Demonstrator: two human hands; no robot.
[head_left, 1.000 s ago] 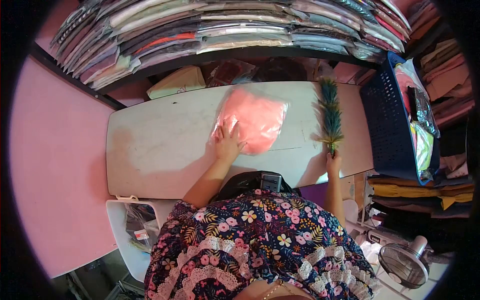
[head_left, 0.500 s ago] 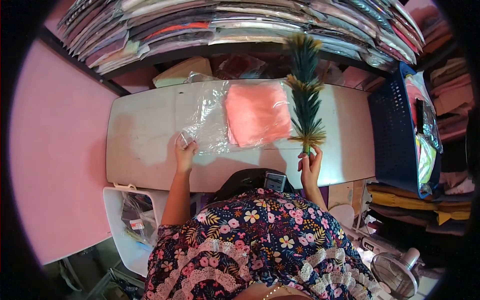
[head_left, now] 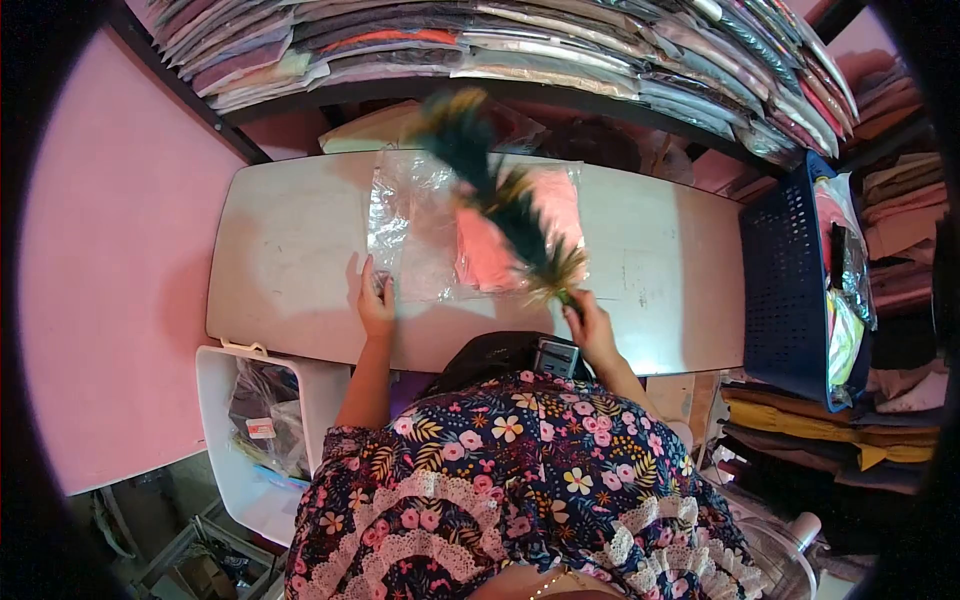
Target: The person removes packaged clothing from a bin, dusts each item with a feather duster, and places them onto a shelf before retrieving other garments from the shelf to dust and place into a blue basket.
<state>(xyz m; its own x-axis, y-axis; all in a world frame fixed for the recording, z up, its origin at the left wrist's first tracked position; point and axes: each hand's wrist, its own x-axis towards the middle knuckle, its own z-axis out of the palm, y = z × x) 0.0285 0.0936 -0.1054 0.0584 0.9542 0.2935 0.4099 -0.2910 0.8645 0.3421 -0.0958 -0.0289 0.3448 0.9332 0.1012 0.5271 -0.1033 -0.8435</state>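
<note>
My right hand (head_left: 590, 328) is wrapped round the handle end of a feather duster (head_left: 515, 222), dark green with yellowish bands. The duster slants up and left, blurred by motion, across a folded pink cloth (head_left: 556, 205). That cloth lies inside a clear plastic bag (head_left: 400, 225) on the white table (head_left: 290, 220). Its left part is covered by the feathers in this view. My left hand (head_left: 376, 300) pinches the bag's near left corner, at the table's front side.
Shelves of bagged, folded garments (head_left: 400, 45) run above the table's back edge. A blue perforated basket (head_left: 785, 280) with packaged items stands at the right. Left below the table is a white bin (head_left: 225, 440) holding plastic-wrapped things. Folded clothes (head_left: 830, 425) are stacked lower right.
My right hand has swung the duster from upright beside the cloth to a leftward slant over it. The bag lies flatter and wider, my left hand still at its corner.
</note>
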